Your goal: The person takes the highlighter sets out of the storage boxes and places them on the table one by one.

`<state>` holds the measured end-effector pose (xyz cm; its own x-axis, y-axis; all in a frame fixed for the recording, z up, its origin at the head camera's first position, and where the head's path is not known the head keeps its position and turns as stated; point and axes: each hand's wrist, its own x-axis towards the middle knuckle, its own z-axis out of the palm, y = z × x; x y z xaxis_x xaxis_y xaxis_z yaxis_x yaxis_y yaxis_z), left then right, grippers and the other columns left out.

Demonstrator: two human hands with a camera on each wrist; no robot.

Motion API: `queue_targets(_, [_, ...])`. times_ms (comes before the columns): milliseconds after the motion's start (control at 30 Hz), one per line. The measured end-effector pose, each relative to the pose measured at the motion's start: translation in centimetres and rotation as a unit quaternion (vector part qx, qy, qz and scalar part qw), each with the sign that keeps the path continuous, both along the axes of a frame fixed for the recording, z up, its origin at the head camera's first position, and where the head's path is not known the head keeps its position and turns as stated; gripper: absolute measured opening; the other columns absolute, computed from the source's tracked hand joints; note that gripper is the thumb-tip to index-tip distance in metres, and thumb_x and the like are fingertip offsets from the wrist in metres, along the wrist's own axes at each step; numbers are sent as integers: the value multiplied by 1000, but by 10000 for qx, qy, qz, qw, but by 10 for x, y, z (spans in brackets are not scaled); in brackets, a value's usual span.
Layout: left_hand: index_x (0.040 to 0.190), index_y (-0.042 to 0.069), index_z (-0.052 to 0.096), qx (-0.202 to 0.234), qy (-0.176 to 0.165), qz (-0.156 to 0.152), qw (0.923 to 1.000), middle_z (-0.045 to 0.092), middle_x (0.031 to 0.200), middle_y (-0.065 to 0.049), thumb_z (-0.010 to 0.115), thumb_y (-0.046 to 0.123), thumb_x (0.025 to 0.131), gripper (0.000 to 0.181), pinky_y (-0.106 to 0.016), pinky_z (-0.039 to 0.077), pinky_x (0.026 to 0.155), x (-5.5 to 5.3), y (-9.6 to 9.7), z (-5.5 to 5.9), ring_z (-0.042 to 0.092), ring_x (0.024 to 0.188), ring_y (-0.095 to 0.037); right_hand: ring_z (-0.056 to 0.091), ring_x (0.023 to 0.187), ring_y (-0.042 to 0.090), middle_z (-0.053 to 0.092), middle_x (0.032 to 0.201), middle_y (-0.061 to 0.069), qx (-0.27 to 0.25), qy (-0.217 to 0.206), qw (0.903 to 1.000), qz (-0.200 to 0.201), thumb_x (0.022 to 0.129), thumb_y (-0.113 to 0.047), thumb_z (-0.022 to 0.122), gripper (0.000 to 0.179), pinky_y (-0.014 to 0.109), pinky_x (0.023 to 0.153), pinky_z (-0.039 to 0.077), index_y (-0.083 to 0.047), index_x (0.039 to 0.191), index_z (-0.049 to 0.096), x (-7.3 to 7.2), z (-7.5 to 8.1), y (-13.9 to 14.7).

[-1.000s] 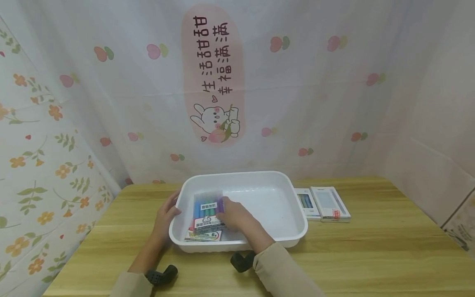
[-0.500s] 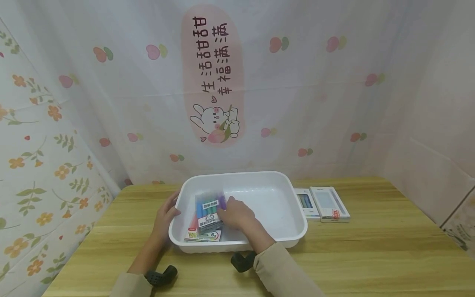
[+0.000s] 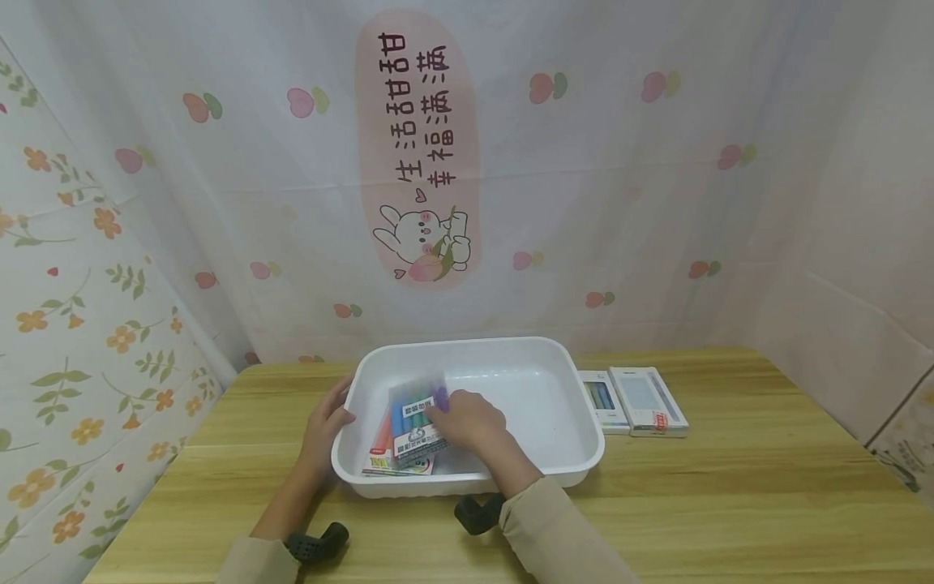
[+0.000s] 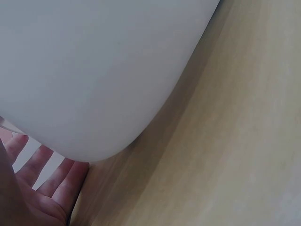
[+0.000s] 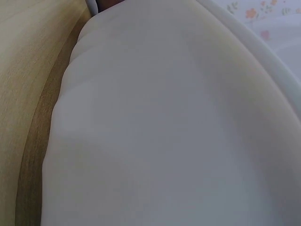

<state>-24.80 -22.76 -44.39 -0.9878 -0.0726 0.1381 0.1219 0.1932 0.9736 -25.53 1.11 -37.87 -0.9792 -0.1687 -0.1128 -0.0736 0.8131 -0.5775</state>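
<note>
In the head view, my right hand (image 3: 470,420) reaches into a white plastic tray (image 3: 525,410) and pinches a clear pack of coloured pens (image 3: 416,418) at its right side. Blue, green and purple show through the pack. It lies slanted over a flat packet with a red part (image 3: 381,438) and a white printed lower edge, which it partly hides. My left hand (image 3: 326,426) rests at the tray's left side, fingers fairly straight along the outer wall. In the left wrist view, the left fingers (image 4: 56,181) show beside the tray's wall (image 4: 94,84).
Right of the tray on the wooden table (image 3: 700,503) lie a white box with a window (image 3: 602,397) and another white box with a red sticker (image 3: 648,401). A printed curtain (image 3: 584,203) hangs behind the table. The tray wall (image 5: 155,117) fills the right wrist view.
The pack of pens has shifted slightly right and turned, tilting its left side, with my right hand still pinching it. My left hand and the tray have stayed in place.
</note>
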Motion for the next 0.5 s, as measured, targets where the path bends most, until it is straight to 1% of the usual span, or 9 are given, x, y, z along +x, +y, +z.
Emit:
queue_targets(267, [157,19,35,-13,-13,31,10000,36,162,-19,45,11,94,64,-18,55,90,-1,0,-1,48,139,-44,52,64,19,57,71,4,7,19,10000,-6,95,-43,59,36,31,54,36,-9,86,61,-1,0,0])
queue_targets(500, [157,21,35,7,-81,33,10000,36,163,-17,45,12,95,64,-20,56,91,0,0,0,48,139,-43,51,63,19,57,72,5,-286,36,9996,18,95,-39,60,35,30,53,36,-5,91,61,-1,3,1])
